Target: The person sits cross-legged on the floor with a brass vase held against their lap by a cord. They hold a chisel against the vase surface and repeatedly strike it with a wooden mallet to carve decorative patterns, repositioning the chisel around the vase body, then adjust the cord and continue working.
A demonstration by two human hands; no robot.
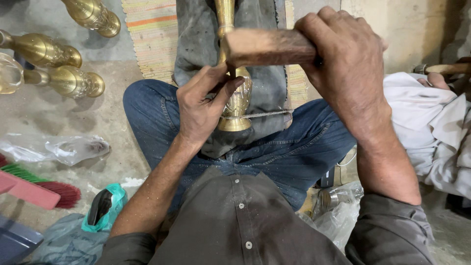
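So the brass vase [237,98] is lying across the person's lap on a grey cloth [201,39], base toward them, neck pointing away, with a cord [265,114] running over the lower body to pin it down; the left hand [203,105] sits right against the belly of the vase, fingers pinched together on what looks like a thin tool, though the tool itself is too hidden to call; the right hand [343,59] is clamped tight round a wooden mallet [267,47] held just above the vase.

My two cents on doing this bit well: I'd keep the left grip low and braced on the metal so the point can't skate across the pattern; short, light taps from the wrist seem a better bet than big swings, since the mallet head sits so near the left thumb; the cord looks like the only thing stopping the vase rolling, so I'd check it's snug before each run; turning the vase a little at a time probably beats reaching round it.

Other stuff around: three more brass vases [68,81] on the floor to the left, a red brush [59,192], crumpled plastic bag [59,148], and someone else's white sleeve [431,127] off to the right.
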